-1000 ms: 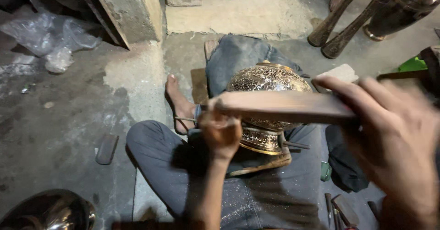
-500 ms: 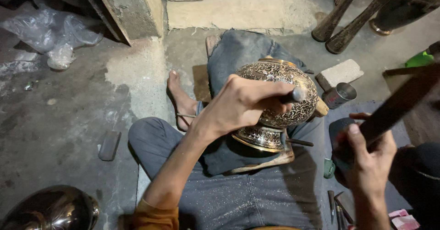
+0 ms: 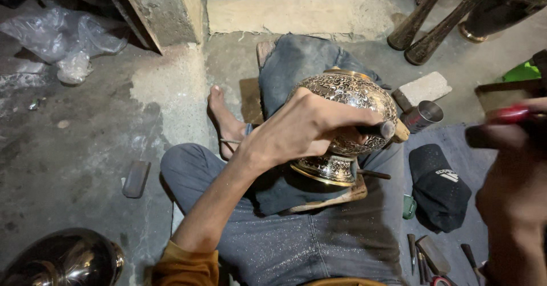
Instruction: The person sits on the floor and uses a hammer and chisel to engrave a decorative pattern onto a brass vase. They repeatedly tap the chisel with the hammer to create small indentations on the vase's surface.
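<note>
A rough concrete floor (image 3: 85,149) is spreading across the frame, with a person sitting cross-legged on it at centre.

An engraved brass vase (image 3: 347,100) is lying tilted on the lap, just right of centre. The left hand (image 3: 302,129) is curling tightly around a dark punch (image 3: 376,130), pressing its tip against the vase's side. The right hand (image 3: 513,166), blurred at the right edge, is gripping a red-handled tool (image 3: 510,115). A black cap (image 3: 439,186) is lying lower right, and a small metal cup (image 3: 423,115) is standing beside the vase.
</note>
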